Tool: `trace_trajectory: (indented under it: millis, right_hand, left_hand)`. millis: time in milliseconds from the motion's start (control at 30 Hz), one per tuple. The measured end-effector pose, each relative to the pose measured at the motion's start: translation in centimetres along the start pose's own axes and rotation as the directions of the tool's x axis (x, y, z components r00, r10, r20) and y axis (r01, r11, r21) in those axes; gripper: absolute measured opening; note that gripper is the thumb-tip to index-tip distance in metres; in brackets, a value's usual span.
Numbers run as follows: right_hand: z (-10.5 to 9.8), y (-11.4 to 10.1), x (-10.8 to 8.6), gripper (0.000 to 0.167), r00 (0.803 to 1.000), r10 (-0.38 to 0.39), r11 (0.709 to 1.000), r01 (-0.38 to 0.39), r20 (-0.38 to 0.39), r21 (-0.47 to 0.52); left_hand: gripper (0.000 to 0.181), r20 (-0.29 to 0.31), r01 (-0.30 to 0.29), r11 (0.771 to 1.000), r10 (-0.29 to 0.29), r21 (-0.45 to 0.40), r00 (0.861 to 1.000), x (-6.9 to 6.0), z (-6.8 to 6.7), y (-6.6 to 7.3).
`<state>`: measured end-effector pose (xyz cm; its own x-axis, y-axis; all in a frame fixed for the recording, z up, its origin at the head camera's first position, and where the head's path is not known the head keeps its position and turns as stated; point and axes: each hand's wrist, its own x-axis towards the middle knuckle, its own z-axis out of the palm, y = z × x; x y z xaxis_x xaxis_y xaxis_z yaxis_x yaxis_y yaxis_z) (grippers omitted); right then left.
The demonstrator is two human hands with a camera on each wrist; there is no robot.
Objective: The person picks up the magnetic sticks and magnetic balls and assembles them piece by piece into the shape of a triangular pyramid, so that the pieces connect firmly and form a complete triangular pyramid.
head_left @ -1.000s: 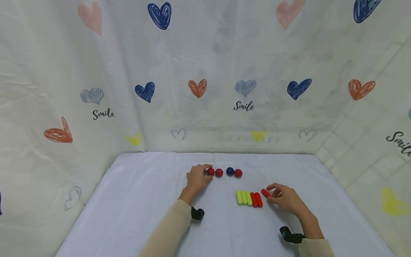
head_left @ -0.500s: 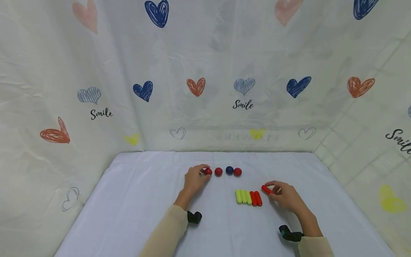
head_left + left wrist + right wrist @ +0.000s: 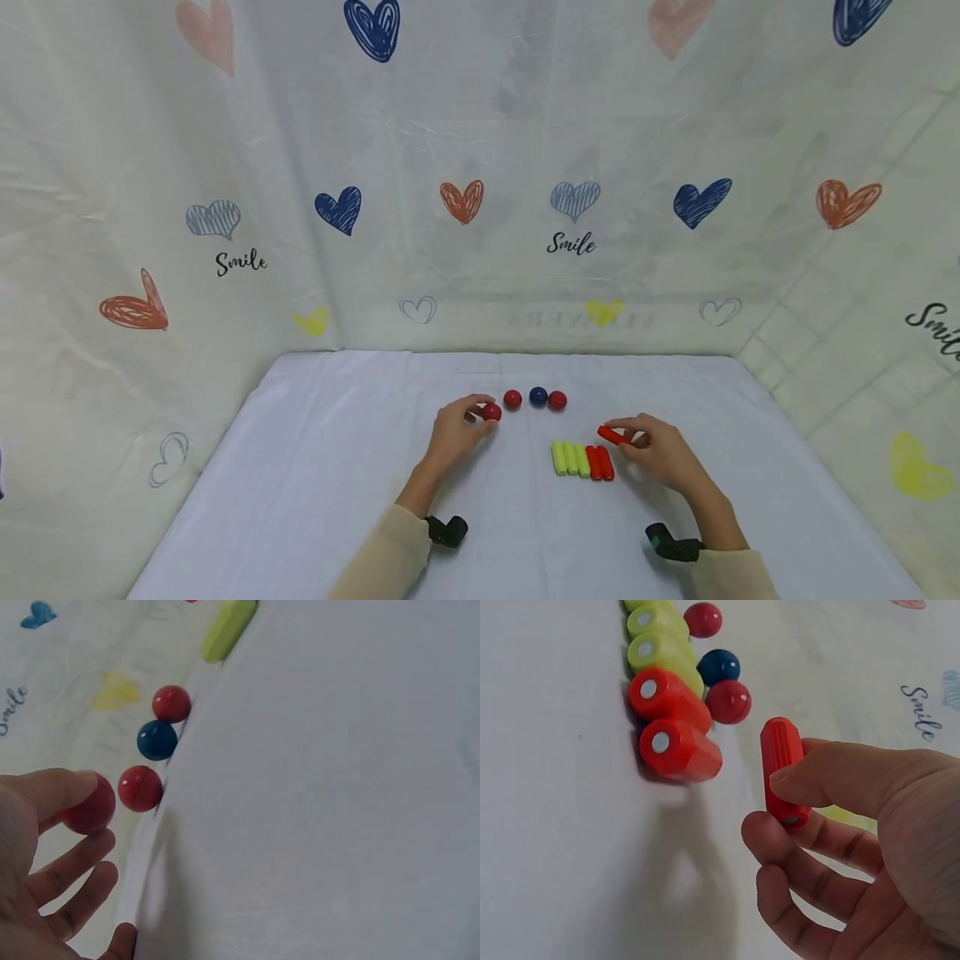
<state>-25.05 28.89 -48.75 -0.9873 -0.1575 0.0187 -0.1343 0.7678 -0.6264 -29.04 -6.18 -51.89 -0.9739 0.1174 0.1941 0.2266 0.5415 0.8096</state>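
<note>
My left hand (image 3: 452, 432) pinches a red ball (image 3: 94, 808) between thumb and fingers, in front of and to the left of the other balls. Behind it stand a red ball (image 3: 512, 400), a dark blue ball (image 3: 538, 396) and another red ball (image 3: 557, 401). On the right, my right hand (image 3: 664, 450) grips a red magnetic rod (image 3: 781, 754) with whitish metal at its lower end. It is off the cloth, close to two red rods (image 3: 681, 750) lying side by side. Yellow-green rods (image 3: 571, 458) adjoin these on the left.
A white cloth covers the table (image 3: 315, 467). Behind it hangs a pale curtain (image 3: 510, 283) printed with hearts and "Smile". Black wrist cameras (image 3: 447, 532) sit on both wrists, near the cloth.
My left hand has drawn its red ball away from the neighbouring red ball, first left, then nearer to me. My right hand has lifted its red rod and moved it left.
</note>
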Motion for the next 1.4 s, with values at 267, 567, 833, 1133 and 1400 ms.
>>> trace_trajectory:
  millis: [267, 567, 833, 1133, 1400]
  right_hand:
    - [0.2, -1.7, 0.5, 0.035, 0.999, -0.045, 0.998, 0.044, 0.008, 0.048]
    - [1.7, -4.4, 1.5, 0.033, 0.994, -0.101, 0.990, 0.096, 0.041, 0.100]
    - [3.5, -6.5, 2.6, 0.032, 0.983, -0.175, 0.982, 0.170, 0.059, 0.082]
    - [5.1, -8.7, 3.2, 0.031, 0.965, -0.247, 0.965, 0.236, 0.089, 0.117]
    - [6.4, -9.5, 3.5, 0.030, 0.964, -0.244, 0.967, 0.233, 0.109, 0.107]
  left_hand:
    - [0.036, 0.006, -0.012, 0.998, 0.013, -0.064, 1.000, -1.0, -0.2, 0.1]
    - [0.034, 0.024, 0.003, 0.994, 0.000, -0.105, 1.000, -1.8, -0.9, 0.1]
    - [0.037, 0.039, -0.021, 0.990, 0.026, -0.139, 0.999, -2.1, -1.0, 0.0]
    - [0.036, 0.052, -0.025, 0.987, 0.033, -0.159, 0.998, -2.6, -1.2, 0.1]
    - [0.036, 0.069, -0.040, 0.986, 0.052, -0.162, 0.996, -2.8, -1.3, 0.2]
